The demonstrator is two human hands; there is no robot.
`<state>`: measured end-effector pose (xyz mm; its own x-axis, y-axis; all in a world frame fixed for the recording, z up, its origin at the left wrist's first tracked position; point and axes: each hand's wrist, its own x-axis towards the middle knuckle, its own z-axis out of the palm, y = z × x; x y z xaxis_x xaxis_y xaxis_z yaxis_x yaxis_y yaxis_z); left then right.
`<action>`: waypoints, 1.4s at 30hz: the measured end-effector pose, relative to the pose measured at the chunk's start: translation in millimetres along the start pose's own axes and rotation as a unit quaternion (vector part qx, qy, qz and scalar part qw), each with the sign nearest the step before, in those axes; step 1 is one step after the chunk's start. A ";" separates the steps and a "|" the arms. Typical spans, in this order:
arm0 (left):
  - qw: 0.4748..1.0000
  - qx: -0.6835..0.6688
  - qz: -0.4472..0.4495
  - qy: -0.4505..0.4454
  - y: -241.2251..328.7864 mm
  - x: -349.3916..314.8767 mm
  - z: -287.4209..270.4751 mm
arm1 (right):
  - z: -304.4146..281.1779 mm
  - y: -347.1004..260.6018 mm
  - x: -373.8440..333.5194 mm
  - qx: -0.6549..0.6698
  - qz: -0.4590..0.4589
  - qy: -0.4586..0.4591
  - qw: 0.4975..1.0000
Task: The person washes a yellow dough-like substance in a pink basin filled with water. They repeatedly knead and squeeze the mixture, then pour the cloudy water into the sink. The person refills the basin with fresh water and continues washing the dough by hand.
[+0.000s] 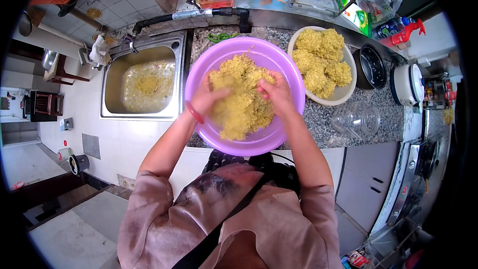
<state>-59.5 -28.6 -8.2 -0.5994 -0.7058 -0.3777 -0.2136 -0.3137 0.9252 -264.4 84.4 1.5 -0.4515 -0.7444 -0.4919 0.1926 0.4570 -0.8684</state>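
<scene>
A wide purple basin (295, 98) holds a heap of moist, yellow shredded food (244, 107), whose exact kind I cannot make out. My left hand (210, 97) is in the basin at the heap's left side, a red bangle on its wrist. Its thumb sticks out over the shreds, while motion blur and the food hide its other fingers. On the right side of the heap, my right hand (275, 90) has its fingers curled in around some of the shreds. Close by on the right, a cream bowl (340, 96) carries several rounded clumps (321, 60) of the same yellow food.
Left of the basin is a steel sink (113, 89) containing cloudy water with yellow bits. Green peppers (221, 36) lie behind the basin. A clear jar (359, 119), a black pot (371, 66) and a white rice cooker (408, 84) occupy the speckled counter's right side.
</scene>
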 end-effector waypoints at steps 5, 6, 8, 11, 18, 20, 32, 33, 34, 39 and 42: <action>0.988 -0.030 -0.142 -0.048 20.9 -39.8 -4.1 | -30.9 30.3 -6.6 -0.425 -0.075 0.039 0.901; 0.982 -0.044 -0.171 -0.069 2.1 -33.3 -4.7 | -29.6 36.2 -2.1 -0.419 -0.044 0.001 0.907; 0.965 -0.069 -0.228 -0.111 -18.8 -25.2 -0.8 | -24.7 45.6 7.5 -0.403 0.019 -0.076 0.912; 0.973 -0.075 -0.215 -0.037 -45.1 -9.5 30.1 | 0.6 56.4 14.6 -0.366 0.046 0.083 0.926; 0.959 -0.123 -0.227 0.113 -64.5 8.2 51.1 | 10.5 38.5 1.5 -0.002 0.133 0.001 0.991; 0.946 -0.192 -0.238 0.113 -38.4 -4.5 53.9 | 13.5 20.7 -8.9 -0.057 0.151 0.027 0.987; 0.943 -0.257 -0.209 0.010 13.4 -9.1 33.8 | 12.0 0.7 -9.0 0.099 0.127 0.036 0.986; 0.949 -0.235 -0.209 0.037 19.4 -12.3 32.8 | 7.9 2.1 -7.6 0.046 0.089 0.029 0.995; 0.957 -0.206 -0.201 0.044 22.7 -14.3 32.5 | 1.0 4.4 -5.1 -0.007 0.050 0.021 0.999; 0.979 -0.187 -0.086 -0.005 7.3 -6.9 17.2 | -5.8 -18.4 -15.8 -0.007 0.058 0.002 0.998; 0.991 -0.136 -0.008 -0.005 8.0 -8.5 16.1 | -7.6 -7.7 -12.0 -0.024 0.017 0.033 0.999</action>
<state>-68.5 -14.9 3.0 -0.6052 -0.6932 -0.3914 -0.0082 -0.4862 0.8738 -267.0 93.5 14.6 -0.5031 -0.6948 -0.5139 0.1672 0.5052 -0.8467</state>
